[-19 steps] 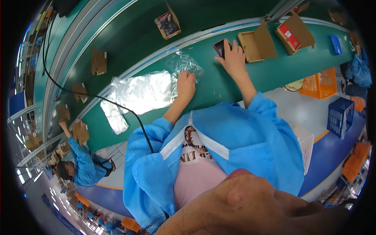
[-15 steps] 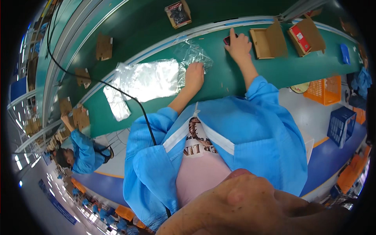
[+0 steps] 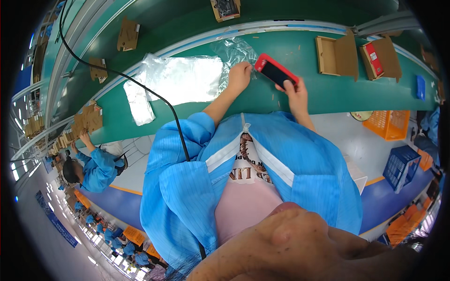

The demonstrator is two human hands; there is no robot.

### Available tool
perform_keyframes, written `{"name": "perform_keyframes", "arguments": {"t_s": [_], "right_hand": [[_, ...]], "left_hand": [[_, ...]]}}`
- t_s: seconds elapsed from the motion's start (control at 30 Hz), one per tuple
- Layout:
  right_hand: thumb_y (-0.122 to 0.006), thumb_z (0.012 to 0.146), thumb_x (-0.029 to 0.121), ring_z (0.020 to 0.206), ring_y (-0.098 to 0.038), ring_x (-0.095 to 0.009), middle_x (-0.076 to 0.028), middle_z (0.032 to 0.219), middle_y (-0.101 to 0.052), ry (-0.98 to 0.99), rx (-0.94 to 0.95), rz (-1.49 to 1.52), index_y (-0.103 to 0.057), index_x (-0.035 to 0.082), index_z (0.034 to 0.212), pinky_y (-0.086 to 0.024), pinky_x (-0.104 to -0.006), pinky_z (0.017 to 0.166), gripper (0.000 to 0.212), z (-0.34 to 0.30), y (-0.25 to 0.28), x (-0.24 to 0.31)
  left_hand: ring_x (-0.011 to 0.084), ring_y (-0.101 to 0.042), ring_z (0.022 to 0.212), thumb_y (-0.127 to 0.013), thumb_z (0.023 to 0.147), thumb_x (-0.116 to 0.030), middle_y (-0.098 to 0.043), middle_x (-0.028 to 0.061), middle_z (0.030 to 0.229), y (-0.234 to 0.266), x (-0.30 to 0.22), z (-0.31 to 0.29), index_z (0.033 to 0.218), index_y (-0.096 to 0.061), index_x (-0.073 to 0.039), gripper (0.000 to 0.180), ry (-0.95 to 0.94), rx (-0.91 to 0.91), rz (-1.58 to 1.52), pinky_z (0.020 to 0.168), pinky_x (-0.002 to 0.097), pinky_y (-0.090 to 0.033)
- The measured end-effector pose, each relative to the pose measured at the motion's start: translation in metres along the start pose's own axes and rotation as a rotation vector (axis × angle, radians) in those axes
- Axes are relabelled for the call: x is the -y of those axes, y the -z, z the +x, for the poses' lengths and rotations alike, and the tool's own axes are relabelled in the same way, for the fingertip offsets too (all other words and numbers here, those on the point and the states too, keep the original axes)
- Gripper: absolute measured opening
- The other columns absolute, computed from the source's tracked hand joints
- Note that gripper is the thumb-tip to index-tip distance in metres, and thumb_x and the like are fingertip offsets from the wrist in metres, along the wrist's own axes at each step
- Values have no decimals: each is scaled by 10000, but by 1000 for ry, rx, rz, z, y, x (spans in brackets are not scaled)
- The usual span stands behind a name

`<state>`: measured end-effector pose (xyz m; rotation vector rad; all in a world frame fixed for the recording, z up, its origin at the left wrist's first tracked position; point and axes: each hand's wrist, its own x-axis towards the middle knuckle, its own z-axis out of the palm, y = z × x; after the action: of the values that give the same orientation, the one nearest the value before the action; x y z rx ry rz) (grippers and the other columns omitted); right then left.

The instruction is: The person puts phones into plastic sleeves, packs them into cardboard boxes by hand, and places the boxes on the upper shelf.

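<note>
Head view: the right hand point(image 3: 294, 92) now grips a red-cased phone point(image 3: 276, 72), fingers closed round its lower end, and holds it lifted over the green bench point(image 3: 323, 96); a moment ago that hand lay flat on the phone further out on the bench, close to an open carton, so the phone has been picked up and drawn in toward the body. The left hand point(image 3: 239, 75) has kept its place at the near edge of a crumpled clear plastic bag point(image 3: 234, 50), fingers curled down and pinching the film; phone and bag are now just beside each other, which in my judgement points to bagging as the step in hand. Left of the bag lies a flat stack of clear film bags point(image 3: 180, 79), silvery under the lights, and a black cable point(image 3: 154, 96) crosses it. On the right, an open brown carton point(image 3: 335, 55) stands empty on the bench, and beyond it a second brown carton point(image 3: 380, 56) holds a red item. Further small brown cartons point(image 3: 127, 33) ride the darker upper belt. An orange crate point(image 3: 386, 124) and a blue crate point(image 3: 401, 166) stand below the bench at right. A co-worker in a blue coat point(image 3: 96, 168) handles cartons at far left.
</note>
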<state>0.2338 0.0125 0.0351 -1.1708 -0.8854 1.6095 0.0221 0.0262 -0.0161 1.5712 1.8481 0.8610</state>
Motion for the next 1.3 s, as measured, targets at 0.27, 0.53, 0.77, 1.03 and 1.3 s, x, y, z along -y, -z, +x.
{"name": "perform_keyframes", "arguments": {"t_s": [0.27, 0.53, 0.77, 1.03, 1.3], "right_hand": [[-658, 824, 252, 638, -567, -321, -112, 779, -590, 616, 97, -1362, -596, 55, 916, -463, -423, 578, 226, -13, -15, 0], [-551, 923, 400, 720, -613, -152, -88, 901, -603, -445, 225, -50, -521, 11, 1017, -515, -270, 621, 401, -5, -25, 16], [-462, 973, 363, 964, -577, -270, -142, 1111, -524, -648, 3, 551, -409, -17, 1222, -495, -378, 875, 458, -5, -43, 45], [-550, 879, 28, 711, -585, -121, -166, 936, -638, -641, 152, 570, -547, -99, 1050, -487, -209, 557, 212, 21, -35, 4], [-559, 858, 4, 596, -489, -68, -131, 940, -645, -677, 343, 277, -566, -59, 1057, -358, -167, 455, 209, 11, -1, 19]], "left_hand": [[297, -597, 689, -571, 838, -56, -625, 153, 813, 10, -12, -2, 915, -637, -16, 109, -92, -299, -21, 631, 362, -479], [261, -526, 726, -614, 652, -42, -535, 71, 774, 37, -65, -16, 873, -615, -54, 222, -687, -157, 152, 639, 364, -446], [245, -521, 719, -617, 618, -73, -537, 74, 792, 46, -105, -17, 883, -602, -36, 268, -845, -72, 115, 616, 360, -439], [172, -574, 818, -525, 933, -248, -602, 73, 895, 51, -84, -35, 977, -575, -23, 235, 314, -5, -511, 697, 305, -474], [239, -593, 1057, -579, 904, -343, -620, 92, 1121, 30, -61, 6, 1160, -545, -44, 395, 805, 512, -1386, 947, 394, -451]]}}
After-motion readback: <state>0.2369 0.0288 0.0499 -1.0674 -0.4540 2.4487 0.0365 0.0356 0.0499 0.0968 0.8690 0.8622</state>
